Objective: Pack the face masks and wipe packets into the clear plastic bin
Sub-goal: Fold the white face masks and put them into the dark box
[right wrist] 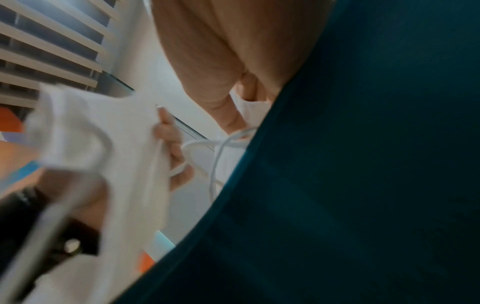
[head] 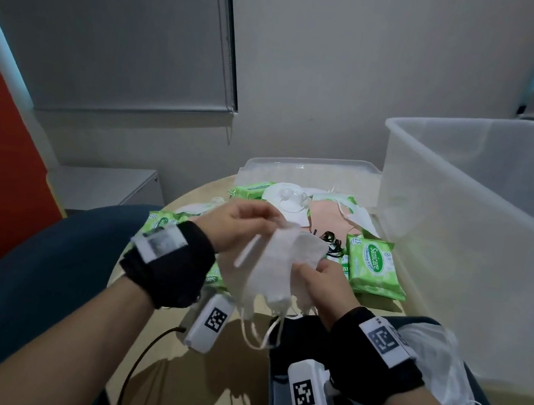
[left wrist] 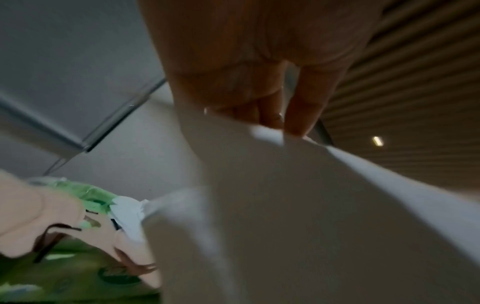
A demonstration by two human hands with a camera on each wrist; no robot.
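Both hands meet over the table edge: the left hand point(head: 237, 229) pinches the top of a white mask point(head: 278, 266), and the right hand point(head: 318, 281) grips its lower side, loops dangling below. Just beyond the hands lies the unpacked pile: green wipe packets point(head: 374, 266) and more masks point(head: 288, 198), about 5 packets showing. Right of the right hand stands the bin point(head: 431, 206); I judge it nearly empty, so packing has barely begun. More white masks point(head: 436, 359) lie by the right wrist
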